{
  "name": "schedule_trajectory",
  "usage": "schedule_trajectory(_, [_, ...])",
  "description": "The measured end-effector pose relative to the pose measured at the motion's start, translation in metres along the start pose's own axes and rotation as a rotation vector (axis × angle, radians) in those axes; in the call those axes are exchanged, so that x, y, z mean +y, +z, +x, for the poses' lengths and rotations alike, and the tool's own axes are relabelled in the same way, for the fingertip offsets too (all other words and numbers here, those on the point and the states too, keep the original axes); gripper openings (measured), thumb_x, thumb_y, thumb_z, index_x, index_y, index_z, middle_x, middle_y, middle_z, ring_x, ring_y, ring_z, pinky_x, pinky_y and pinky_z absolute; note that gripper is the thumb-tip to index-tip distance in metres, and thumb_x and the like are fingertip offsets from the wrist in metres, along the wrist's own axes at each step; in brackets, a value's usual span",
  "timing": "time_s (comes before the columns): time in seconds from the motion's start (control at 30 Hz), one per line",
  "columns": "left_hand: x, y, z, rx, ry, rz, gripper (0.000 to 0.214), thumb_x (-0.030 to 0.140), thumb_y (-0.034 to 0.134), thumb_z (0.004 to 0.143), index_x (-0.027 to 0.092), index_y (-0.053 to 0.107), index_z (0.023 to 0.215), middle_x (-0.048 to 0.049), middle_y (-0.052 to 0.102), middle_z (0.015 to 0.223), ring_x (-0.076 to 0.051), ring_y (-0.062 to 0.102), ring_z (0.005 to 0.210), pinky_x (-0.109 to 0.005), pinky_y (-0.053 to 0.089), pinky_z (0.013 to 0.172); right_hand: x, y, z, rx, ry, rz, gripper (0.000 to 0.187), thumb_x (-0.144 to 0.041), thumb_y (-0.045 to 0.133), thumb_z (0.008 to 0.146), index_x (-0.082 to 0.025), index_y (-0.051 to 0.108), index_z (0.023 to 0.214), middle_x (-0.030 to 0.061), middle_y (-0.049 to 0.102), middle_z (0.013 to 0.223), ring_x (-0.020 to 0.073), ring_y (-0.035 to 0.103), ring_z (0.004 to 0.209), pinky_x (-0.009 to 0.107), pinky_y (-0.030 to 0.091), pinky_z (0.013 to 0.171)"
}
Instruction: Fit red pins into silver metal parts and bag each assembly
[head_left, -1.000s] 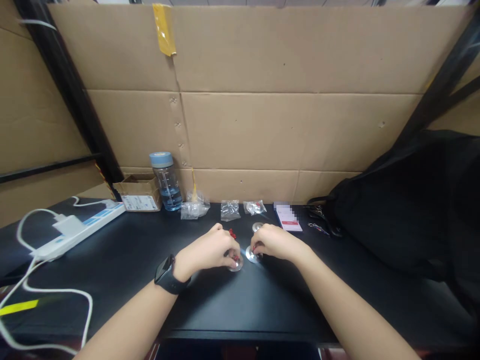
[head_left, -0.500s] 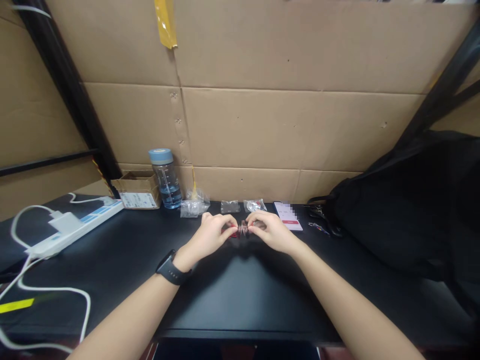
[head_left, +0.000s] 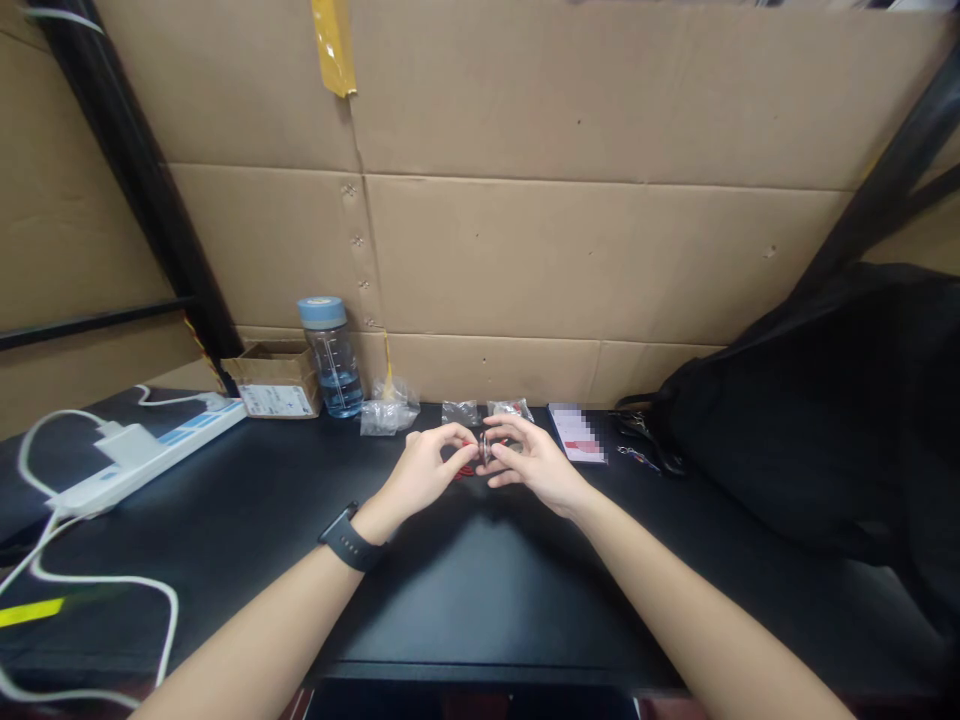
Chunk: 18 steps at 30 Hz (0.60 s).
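Observation:
Both hands meet above the middle of the black table (head_left: 480, 590). My left hand (head_left: 426, 468), with a black watch on its wrist, pinches a small metal disc with a red string (head_left: 482, 450). My right hand (head_left: 531, 463) closes its thumb and fingers on the same piece from the right side. The disc and string are mostly hidden between the fingertips. Behind the hands lie small clear plastic bags (head_left: 460, 412) holding more parts.
A water bottle (head_left: 331, 356) and a small cardboard box (head_left: 273, 392) stand at the back left, next to a white power strip (head_left: 142, 448) with cables. A card (head_left: 576, 433) and a black bag (head_left: 825, 400) lie at the right. Cardboard walls the back.
The hands lifted two metal discs off the table and brought them together farther back. The fingers of both hands have since spread a little around the piece.

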<state>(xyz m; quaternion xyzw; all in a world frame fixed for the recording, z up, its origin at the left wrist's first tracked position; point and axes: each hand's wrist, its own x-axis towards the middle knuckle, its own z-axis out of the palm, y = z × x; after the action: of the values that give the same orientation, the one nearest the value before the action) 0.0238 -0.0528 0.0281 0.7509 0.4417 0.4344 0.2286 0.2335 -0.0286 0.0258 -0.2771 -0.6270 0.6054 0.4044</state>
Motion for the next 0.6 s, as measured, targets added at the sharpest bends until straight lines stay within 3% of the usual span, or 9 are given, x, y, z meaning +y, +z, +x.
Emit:
schedule_trajectory(0.17, [-0.0041, 0.0034, 0.0009, 0.005, -0.028, -0.021, 0.021, 0.040, 0.061, 0.093, 0.021, 0.070, 0.091, -0.0043, 0.077, 0.094, -0.021, 0.073, 0.091, -0.032, 0.054, 0.089, 0.0009, -0.0044, 0.0008, -0.016, 0.041, -0.022, 0.052, -0.038, 0.078, 0.083, -0.020, 0.066, 0.131, 0.0106, 0.075, 0.105, 0.0231, 0.077, 0.090, 0.039, 0.064, 0.084])
schedule_trajectory(0.3, [-0.0056, 0.0047, 0.0011, 0.022, -0.049, -0.048, 0.020, 0.040, 0.062, 0.091, 0.021, 0.069, 0.088, -0.0046, 0.077, 0.093, -0.023, 0.073, 0.091, -0.034, 0.055, 0.087, 0.0013, -0.0074, 0.0005, -0.051, 0.032, -0.060, 0.069, -0.032, 0.087, 0.072, -0.020, 0.063, 0.136, 0.0080, 0.078, 0.095, 0.0259, 0.077, 0.090, 0.047, 0.062, 0.090])
schedule_trajectory(0.43, [-0.0032, 0.0043, 0.0004, 0.021, -0.052, -0.064, 0.020, 0.039, 0.062, 0.092, 0.021, 0.069, 0.088, -0.0045, 0.077, 0.094, -0.023, 0.073, 0.092, -0.035, 0.055, 0.089, 0.0040, -0.0082, 0.0017, -0.041, 0.021, -0.098, 0.077, -0.029, 0.091, 0.065, -0.021, 0.063, 0.136, 0.0072, 0.078, 0.100, 0.0245, 0.077, 0.087, 0.047, 0.061, 0.090])
schedule_trajectory(0.6, [-0.0024, 0.0056, -0.0008, -0.014, -0.050, -0.097, 0.023, 0.041, 0.062, 0.093, 0.020, 0.068, 0.087, -0.0037, 0.077, 0.092, -0.021, 0.072, 0.088, -0.033, 0.055, 0.086, 0.0062, -0.0065, 0.0040, -0.007, -0.008, -0.121, 0.074, -0.030, 0.092, 0.062, -0.021, 0.066, 0.131, 0.0084, 0.076, 0.109, 0.0202, 0.076, 0.076, 0.040, 0.064, 0.079])
